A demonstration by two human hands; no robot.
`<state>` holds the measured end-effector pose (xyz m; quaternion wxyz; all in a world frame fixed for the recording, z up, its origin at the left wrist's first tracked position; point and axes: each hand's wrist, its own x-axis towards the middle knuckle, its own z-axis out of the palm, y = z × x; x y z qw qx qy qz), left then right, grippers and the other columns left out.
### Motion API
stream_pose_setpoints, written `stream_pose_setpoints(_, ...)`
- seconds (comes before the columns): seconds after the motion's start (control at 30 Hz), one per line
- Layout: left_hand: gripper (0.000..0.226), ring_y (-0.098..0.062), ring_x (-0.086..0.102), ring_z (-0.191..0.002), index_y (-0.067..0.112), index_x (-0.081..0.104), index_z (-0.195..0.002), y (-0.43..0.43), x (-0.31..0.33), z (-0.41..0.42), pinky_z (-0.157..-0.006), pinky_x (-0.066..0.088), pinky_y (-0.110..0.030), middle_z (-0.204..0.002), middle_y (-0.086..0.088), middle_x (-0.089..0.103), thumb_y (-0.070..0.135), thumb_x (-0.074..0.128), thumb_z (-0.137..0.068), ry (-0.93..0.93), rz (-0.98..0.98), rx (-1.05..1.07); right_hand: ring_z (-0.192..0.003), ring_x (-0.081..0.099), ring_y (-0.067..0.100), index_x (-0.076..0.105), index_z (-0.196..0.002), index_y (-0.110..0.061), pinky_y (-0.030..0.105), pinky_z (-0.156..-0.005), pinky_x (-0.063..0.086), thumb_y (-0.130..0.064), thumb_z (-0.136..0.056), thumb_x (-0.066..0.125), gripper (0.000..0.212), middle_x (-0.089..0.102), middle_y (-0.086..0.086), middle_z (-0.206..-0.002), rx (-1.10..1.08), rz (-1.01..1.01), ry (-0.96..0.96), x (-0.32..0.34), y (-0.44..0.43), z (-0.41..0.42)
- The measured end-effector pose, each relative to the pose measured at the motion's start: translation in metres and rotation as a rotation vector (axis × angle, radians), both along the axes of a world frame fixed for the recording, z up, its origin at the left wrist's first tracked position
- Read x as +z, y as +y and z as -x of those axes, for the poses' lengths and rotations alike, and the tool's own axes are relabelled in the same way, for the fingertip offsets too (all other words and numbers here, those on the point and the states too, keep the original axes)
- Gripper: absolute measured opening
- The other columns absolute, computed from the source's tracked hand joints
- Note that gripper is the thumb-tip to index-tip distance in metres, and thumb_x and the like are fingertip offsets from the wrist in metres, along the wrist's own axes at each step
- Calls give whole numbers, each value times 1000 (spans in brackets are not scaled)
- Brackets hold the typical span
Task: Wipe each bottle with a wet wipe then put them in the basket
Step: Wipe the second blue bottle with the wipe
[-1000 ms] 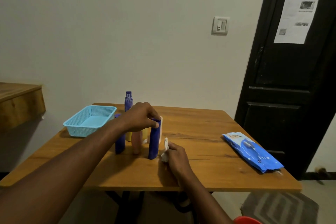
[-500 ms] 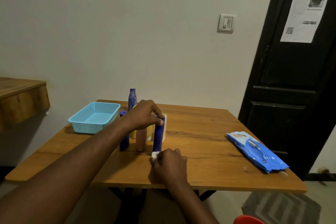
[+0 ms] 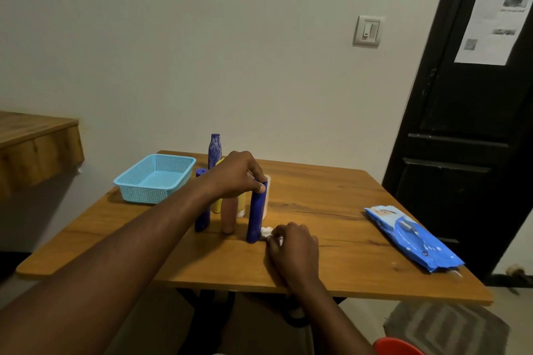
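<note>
At the middle of the wooden worktop (image 3: 331, 204) a tall blue bottle (image 3: 256, 216) stands upright; the left hand (image 3: 235, 176) grips it at its top end, the fingers curled over the top and the thumb pressed on the near face; the right hand (image 3: 294, 248) rests low on the worktop just right of the bottle's foot, its fingers curled round a crumpled white wet wipe (image 3: 266, 231), which touches the base of the bottle. Just behind and to the left of the held bottle stand the others, close together: a pinkish bottle (image 3: 229, 216) next to it, a second blue bottle (image 3: 202, 216) further left and partly hidden by the left forearm, a yellow bottle (image 3: 217, 206) behind these, and a slim purple bottle (image 3: 215, 150) at the back, taller than the rest; a pale bottle (image 3: 267, 199) shows only as a sliver behind the held one. The light blue mesh basket (image 3: 144, 195) sits at the far left corner of the worktop, near the group of bottles but apart from it. Well apart on the right side lies a blue pack of wipes (image 3: 412, 236), flat, near the worktop's edge; behind it stands a black door (image 3: 461, 124) with a printed sheet stuck on it.
</note>
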<state>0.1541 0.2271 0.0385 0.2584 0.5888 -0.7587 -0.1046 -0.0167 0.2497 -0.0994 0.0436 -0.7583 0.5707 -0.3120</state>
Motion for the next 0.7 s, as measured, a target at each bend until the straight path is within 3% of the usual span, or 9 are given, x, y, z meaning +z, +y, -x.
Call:
stream_pose_setpoints(0.27, 29, -5, 60, -92, 13, 77, -114, -1, 0, -1, -63, 39, -10, -118, 0, 72, 14, 78, -85, -2, 15, 3, -104, 42, 11, 69, -112, -32, 34, -89, 40, -37, -97, 60, 19, 56, -6, -114, 298, -51, 182, 0, 10, -17)
stream_pose_setpoints(0.7, 29, -5, 60, -95, 13, 76, -114, -3, -2, -2, -67, 40, -10, -118, 1, 72, 15, 78, -85, 23, 6, 9, -108, 53, 16, 70, -113, -25, 36, -93, 43, -27, -98, 60, 19, 66, -3, -113, 128, -42, 93, 3, -18, -10)
